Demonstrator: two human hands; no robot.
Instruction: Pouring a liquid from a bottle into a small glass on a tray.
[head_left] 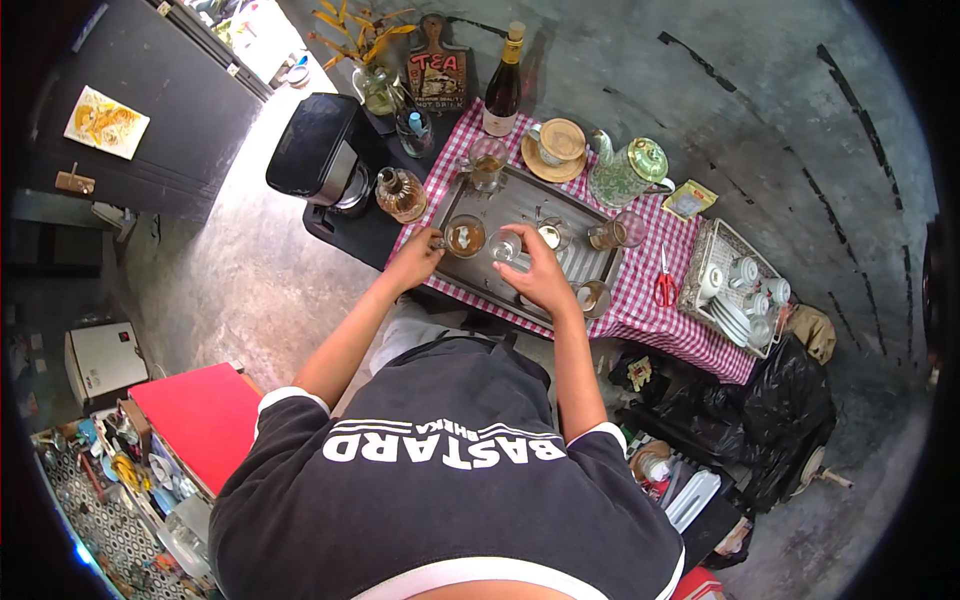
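Observation:
A grey metal tray [520,205] lies on a table covered with a red-and-white checked cloth [650,260]. My left hand [415,260] grips the handle of a glass mug [463,236] holding brown liquid, at the tray's near left. My right hand [540,272] holds a small clear glass [505,247] tipped on its side just right of that mug. More glasses stand on the tray: one with pale liquid [552,234], one with brown liquid [612,233], and one [592,296] by my right wrist.
A dark wine bottle [503,85], a cup on a saucer [558,142], a glass teapot with a green lid [630,172], red scissors [665,290] and a wire rack of white cups [735,290] share the table. A black coffee machine [325,150] stands left; black bags [780,410] lie right.

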